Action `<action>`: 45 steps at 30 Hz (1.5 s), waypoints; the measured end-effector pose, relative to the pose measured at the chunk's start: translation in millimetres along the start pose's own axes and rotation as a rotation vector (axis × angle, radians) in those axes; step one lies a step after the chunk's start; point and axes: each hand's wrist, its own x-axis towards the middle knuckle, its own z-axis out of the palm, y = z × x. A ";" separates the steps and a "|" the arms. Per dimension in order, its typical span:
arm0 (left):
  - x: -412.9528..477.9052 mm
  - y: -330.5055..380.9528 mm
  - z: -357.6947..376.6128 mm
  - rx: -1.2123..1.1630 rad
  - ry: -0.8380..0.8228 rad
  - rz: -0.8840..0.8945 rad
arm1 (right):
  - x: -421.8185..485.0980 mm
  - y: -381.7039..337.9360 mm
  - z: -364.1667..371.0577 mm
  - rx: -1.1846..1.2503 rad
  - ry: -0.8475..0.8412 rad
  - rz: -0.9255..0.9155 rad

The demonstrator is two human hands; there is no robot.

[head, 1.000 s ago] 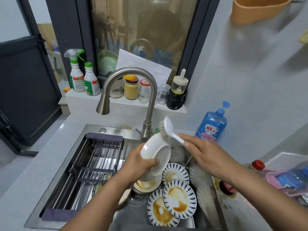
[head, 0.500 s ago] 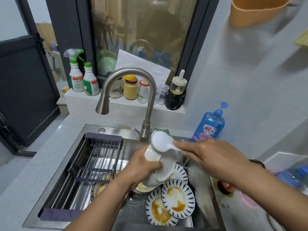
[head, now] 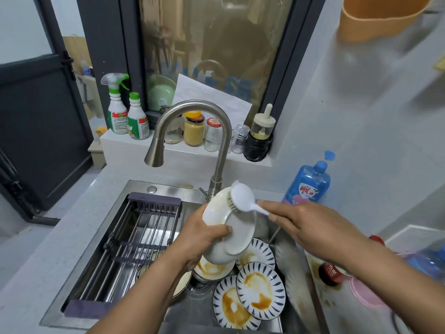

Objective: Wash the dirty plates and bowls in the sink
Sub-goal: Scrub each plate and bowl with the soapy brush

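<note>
The left hand [head: 199,239] has its fingers and thumb curled round a white bowl [head: 231,227] and holds it up on its side over the sink [head: 163,186]. The right hand [head: 305,225] pinches the thin handle of a white dish brush [head: 243,197]. The handle runs up and to the left from that hand, so the brush head meets the bowl at its top edge, where there is a brown smear. The bowl sits between the two hands, touching the left one, with the right one just beside it. I think the scrubbing step is going on, and the brush needs to sweep down and around the bowl while the left hand turns it. Right under the hands, in the front right part of the sink, lie striped plates [head: 260,290] with brown sauce on them, waiting for their turn. A drying rack [head: 144,237] fills the left side of the sink. The faucet [head: 192,109] curves over the back edge, and no water can be seen coming out. A blue dish soap bottle [head: 308,186] stands on the counter [head: 60,237] at the back right.
</note>
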 end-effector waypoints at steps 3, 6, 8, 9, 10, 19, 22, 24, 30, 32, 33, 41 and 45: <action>-1.1 -5.2 4.5 -0.040 -0.006 -0.012 | -0.6 -23.7 4.9 -0.150 0.026 -0.070; -2.6 -7.2 0.7 -0.115 0.018 -0.034 | 2.2 -10.4 5.4 -0.149 0.036 0.001; -4.4 -6.4 -4.2 -0.199 0.021 -0.045 | 3.1 9.8 6.4 -0.020 0.000 0.088; -5.5 -5.5 -6.8 -0.246 0.020 -0.042 | 3.7 18.6 7.5 0.059 -0.014 0.119; -6.6 -4.1 -7.9 -0.291 0.011 -0.031 | 2.5 24.5 7.8 0.143 -0.023 0.148; -14.2 -1.1 3.7 -0.566 -0.183 -0.005 | 12.3 11.9 6.3 0.878 0.182 0.212; -16.7 -0.7 5.4 -0.539 -0.242 -0.022 | 19.2 7.0 9.4 0.906 0.128 0.182; -16.7 4.7 -2.3 -0.411 -0.241 -0.027 | 20.0 8.0 7.6 0.876 0.102 0.150; -2.2 42.1 -12.8 0.225 -0.346 0.036 | 25.2 -1.2 -6.9 0.567 -0.016 -0.012; 1.2 43.9 -7.9 0.311 -0.336 0.054 | 31.2 -4.1 -6.4 0.474 -0.012 -0.026; 2.0 42.7 -7.0 0.320 -0.293 0.056 | 32.9 -4.0 -6.2 0.421 0.015 -0.028; 10.7 18.3 -7.4 0.386 -0.005 0.057 | 6.5 -33.6 -31.2 -0.324 0.040 -0.170; 7.3 11.8 -8.8 0.299 0.057 0.094 | 16.4 -16.7 -29.7 -0.264 0.031 -0.096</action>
